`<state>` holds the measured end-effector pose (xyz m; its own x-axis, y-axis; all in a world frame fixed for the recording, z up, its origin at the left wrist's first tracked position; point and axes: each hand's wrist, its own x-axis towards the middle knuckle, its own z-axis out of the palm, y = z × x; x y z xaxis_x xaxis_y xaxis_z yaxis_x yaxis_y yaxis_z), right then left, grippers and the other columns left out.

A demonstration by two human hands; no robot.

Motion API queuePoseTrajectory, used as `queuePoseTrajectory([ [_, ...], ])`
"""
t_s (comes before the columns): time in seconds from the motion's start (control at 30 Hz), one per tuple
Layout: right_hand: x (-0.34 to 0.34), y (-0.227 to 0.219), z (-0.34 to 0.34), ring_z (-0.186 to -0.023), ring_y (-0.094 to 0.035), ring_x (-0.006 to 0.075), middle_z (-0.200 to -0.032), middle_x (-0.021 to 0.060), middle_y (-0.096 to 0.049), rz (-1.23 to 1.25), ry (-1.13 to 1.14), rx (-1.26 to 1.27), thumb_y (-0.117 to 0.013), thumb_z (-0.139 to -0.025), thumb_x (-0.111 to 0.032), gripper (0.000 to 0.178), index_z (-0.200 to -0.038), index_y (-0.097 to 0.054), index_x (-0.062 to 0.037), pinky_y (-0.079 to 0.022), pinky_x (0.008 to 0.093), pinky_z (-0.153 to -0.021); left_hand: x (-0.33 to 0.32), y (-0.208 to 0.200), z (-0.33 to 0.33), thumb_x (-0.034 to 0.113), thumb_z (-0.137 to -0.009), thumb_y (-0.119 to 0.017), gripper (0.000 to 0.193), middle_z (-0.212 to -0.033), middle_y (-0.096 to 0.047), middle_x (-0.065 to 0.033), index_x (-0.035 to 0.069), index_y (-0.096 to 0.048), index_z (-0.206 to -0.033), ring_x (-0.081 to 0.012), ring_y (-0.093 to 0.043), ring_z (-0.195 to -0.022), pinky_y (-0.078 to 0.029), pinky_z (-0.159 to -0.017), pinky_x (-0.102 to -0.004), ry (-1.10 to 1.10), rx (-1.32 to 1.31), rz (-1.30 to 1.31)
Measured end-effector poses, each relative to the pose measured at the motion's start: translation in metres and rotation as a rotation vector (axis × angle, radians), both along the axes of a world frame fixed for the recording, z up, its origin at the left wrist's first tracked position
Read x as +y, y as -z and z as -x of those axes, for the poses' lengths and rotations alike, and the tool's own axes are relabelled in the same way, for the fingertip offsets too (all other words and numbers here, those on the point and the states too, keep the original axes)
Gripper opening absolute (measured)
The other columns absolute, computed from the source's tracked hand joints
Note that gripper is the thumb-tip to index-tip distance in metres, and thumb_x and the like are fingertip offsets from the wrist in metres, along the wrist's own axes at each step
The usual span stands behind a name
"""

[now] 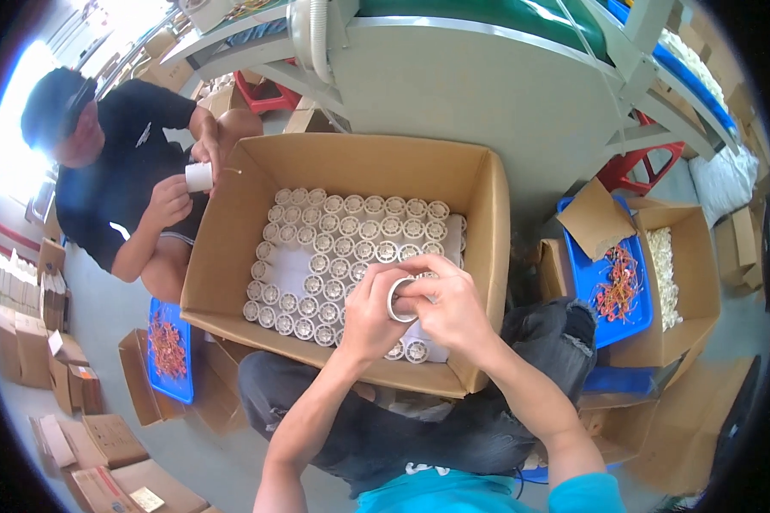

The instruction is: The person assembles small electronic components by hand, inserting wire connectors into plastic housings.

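Above the near right part of a large cardboard box, my left hand (371, 315) is closed round a white plastic cylinder (392, 301), its open end turned toward my right hand. My right hand (450, 301) is bent over that opening, thumb and fingers pressed together and reaching inside. Whatever those fingertips pinch, if anything, is hidden. Below both hands, the cardboard box (368, 156) holds rows of white round plastic parts (370, 229) standing on end, with spoked tops. A pale sheet (291, 272) shows through a gap in the rows.
At the left, a co-worker (137, 162) holds another white cylinder (198, 177) beside the box rim. Blue trays with red-orange wired parts stand left (169, 350) and right (618, 291). A carton of small white pieces (664, 278) is far right. A grey machine panel (470, 94) rises behind.
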<state>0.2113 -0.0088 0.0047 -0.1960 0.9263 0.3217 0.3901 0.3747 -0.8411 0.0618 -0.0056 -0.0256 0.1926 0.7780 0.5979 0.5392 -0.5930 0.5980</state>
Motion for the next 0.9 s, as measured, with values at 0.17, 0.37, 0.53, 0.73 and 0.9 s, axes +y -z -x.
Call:
queuePoseTrajectory([
  [0.17, 0.002, -0.005, 0.000, -0.098, -0.067, 0.0274, -0.111, 0.0149, -0.068, 0.210, -0.108, 0.137, -0.073, -0.072, -0.001, 0.014, -0.086, -0.077, -0.0012, -0.053, 0.0372, -0.085, -0.004, -0.004, 0.001, -0.001, -0.063, -0.080, 0.045, -0.098, -0.064, -0.0137, 0.005, -0.057, -0.102, -0.0317, -0.067, -0.080, -0.055, -0.065, -0.0392, -0.009, -0.006, 0.030],
  [0.37, 0.006, -0.004, -0.011, -0.099, -0.067, 0.0292, -0.114, 0.0154, -0.068, 0.176, -0.082, -0.008, -0.075, -0.071, -0.005, 0.015, -0.085, -0.078, -0.0066, -0.052, 0.0372, -0.087, -0.001, -0.003, -0.001, 0.000, -0.065, -0.081, 0.045, -0.094, -0.063, -0.0130, 0.005, -0.058, -0.103, -0.0316, -0.065, -0.081, -0.054, -0.067, -0.0394, 0.040, 0.071, 0.077],
  [0.53, 0.006, -0.010, -0.021, -0.100, -0.066, 0.0303, -0.115, 0.0133, -0.068, 0.080, -0.124, -0.079, -0.075, -0.071, -0.007, 0.015, -0.086, -0.078, -0.0082, -0.052, 0.0381, -0.088, -0.001, -0.010, -0.002, 0.000, -0.063, -0.082, 0.047, -0.093, -0.062, -0.0130, 0.005, -0.057, -0.103, -0.0314, -0.064, -0.082, -0.054, -0.069, -0.0392, 0.161, 0.009, 0.149],
  [0.73, 0.002, -0.003, -0.013, -0.094, -0.067, 0.0301, -0.109, 0.0104, -0.070, 0.086, -0.081, -0.052, -0.074, -0.071, -0.008, 0.016, -0.086, -0.077, -0.0063, -0.052, 0.0397, -0.085, -0.005, -0.006, -0.005, -0.001, -0.062, -0.082, 0.048, -0.096, -0.063, -0.0133, 0.005, -0.058, -0.103, -0.0314, -0.065, -0.082, -0.054, -0.068, -0.0371, 0.095, -0.008, 0.158],
  [0.9, 0.001, 0.002, -0.008, -0.094, -0.067, 0.0305, -0.108, 0.0105, -0.070, 0.052, -0.073, -0.003, -0.073, -0.071, -0.007, 0.015, -0.086, -0.077, -0.0060, -0.052, 0.0402, -0.084, -0.004, -0.004, -0.001, -0.002, -0.062, -0.081, 0.049, -0.097, -0.063, -0.0150, 0.005, -0.058, -0.105, -0.0317, -0.066, -0.082, -0.054, -0.067, -0.0369, 0.050, 0.038, 0.055],
])
